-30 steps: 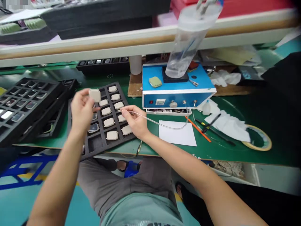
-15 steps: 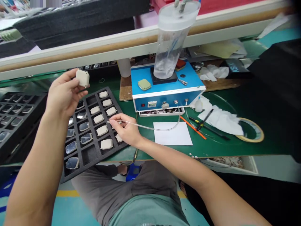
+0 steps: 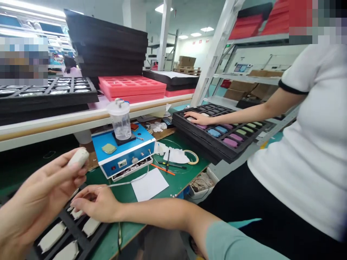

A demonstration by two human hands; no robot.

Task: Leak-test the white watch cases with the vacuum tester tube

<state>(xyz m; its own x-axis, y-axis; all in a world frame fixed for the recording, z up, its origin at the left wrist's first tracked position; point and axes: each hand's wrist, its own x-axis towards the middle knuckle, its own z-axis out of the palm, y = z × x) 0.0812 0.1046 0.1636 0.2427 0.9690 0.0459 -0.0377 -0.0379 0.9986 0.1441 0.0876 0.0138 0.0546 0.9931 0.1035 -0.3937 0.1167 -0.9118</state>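
At the lower left of the frame the left hand (image 3: 35,202) holds a small beige housing (image 3: 78,157) raised off the bench, pinched between thumb and fingertips; only its rounded top edge shows, the rest is covered by the fingers. The wrist and forearm run out of the frame at the bottom left corner.

Just right of it, lower centre-left, the right hand (image 3: 97,202) rests over the black foam tray (image 3: 67,220), fingers drawn together on a thin clear tube (image 3: 127,182). The exact pinch point is hard to make out because the tube is fine and pale against the green bench (image 3: 187,177). The tray is cut off by the bottom edge; a few beige pieces lie in its pockets, partly hidden under both hands.

The tube curves up to the blue control box (image 3: 123,150) at centre-left, which carries a clear plastic jar (image 3: 120,121) on its top. A white sheet of paper (image 3: 150,184) lies in front of the box, and a roll of tape (image 3: 191,157) lies further right with crumpled wipes.

At right, a co-worker in a white shirt lays a hand (image 3: 196,118) on another black tray (image 3: 222,131) holding coloured pieces; the person's face is blurred. Stacked black and red foam trays (image 3: 130,86) sit on the shelf at upper left.
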